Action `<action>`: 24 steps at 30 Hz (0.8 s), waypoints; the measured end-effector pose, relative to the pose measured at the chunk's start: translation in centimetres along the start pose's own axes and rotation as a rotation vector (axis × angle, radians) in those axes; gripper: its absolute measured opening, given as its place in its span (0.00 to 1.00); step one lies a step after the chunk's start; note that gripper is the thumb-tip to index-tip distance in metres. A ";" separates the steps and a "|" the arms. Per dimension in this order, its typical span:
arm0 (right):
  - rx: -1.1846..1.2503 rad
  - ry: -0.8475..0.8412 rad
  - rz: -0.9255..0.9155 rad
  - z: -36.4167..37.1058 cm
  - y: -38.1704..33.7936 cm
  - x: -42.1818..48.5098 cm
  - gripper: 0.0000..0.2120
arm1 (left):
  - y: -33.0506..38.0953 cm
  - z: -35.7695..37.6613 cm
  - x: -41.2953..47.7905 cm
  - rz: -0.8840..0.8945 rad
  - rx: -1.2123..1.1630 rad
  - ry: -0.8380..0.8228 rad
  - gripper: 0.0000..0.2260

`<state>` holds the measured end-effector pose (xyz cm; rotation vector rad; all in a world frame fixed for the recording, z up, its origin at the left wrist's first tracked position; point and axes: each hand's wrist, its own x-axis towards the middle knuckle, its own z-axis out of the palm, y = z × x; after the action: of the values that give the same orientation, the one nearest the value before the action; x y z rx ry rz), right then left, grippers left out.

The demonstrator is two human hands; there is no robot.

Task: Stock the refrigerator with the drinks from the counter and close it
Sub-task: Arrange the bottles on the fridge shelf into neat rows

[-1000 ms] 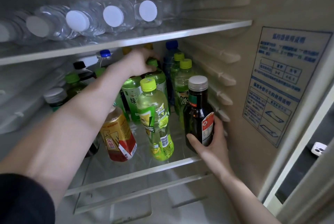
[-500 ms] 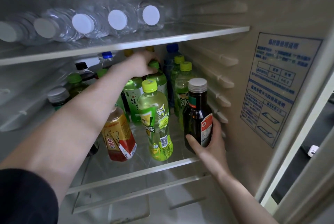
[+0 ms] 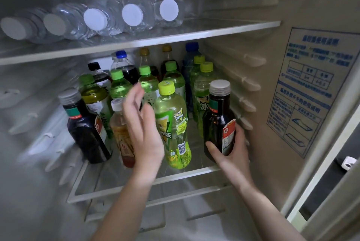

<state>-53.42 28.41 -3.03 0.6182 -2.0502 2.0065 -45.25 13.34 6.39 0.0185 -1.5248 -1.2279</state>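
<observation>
Vs. 0.5 s ago: left hand (image 3: 144, 124) is off the green-cap bottles at the back row. It is now drawn back to centre frame, in front of the amber tea bottle (image 3: 121, 135) w/ white cap. Fingers nearly straight, loosely spread, holding nothing; slight motion blur. Right hand (image 3: 232, 149): same grip, same spot, centre-right of frame. W/ the forearm out of the way, the second dark bottle (image 3: 87, 133) at centre-left shows in full.

Dark bottle (image 3: 219, 122) (silver cap, red/white label): inside fridge, at front right of middle shelf (image 3: 194, 172). It is just beside the yellow-green bottle (image 3: 172, 124), which sits to its left in frame, and near the right inner wall. Long axis approx. vertical, cap up, base down. Right hand wraps the lower body: thumb across the front, other fingers curled round the far side. Base resting on shelf or just clear of it: cannot tell.

Rest:
- Behind, toward centre: rows of upright bottles w/ green, yellow, blue and black caps.
- Upper shelf (image 3: 175, 37), top of frame: clear water bottles (image 3: 134, 15) on their sides, white caps toward camera.
- Right of frame: blue printed sticker (image 3: 307, 92) on the side wall; text too blurred to read.
</observation>
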 end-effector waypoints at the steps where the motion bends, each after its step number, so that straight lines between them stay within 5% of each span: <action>1: -0.001 0.003 0.001 0.1 0.0 0.0 0.35 | -0.6 -0.4 -1.9 -0.060 -0.021 -0.036 0.20; 5: 0.003 0.014 -0.006 0.3 0.1 -0.1 0.35 | -3.1 -1.2 -6.2 -0.268 0.016 -0.309 0.35; 11: 0.008 -0.012 0.004 0.1 0.1 0.0 0.35 | -5.3 -2.0 -4.8 -0.305 0.226 -0.495 0.35; 24: 0.003 -0.008 0.008 -0.2 -0.6 0.0 0.34 | -9.3 1.1 -1.6 -0.303 0.470 -0.422 0.30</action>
<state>-53.15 28.58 -2.45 0.6205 -2.0574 2.0153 -50.76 10.81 -0.89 0.3282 -2.2198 -1.1210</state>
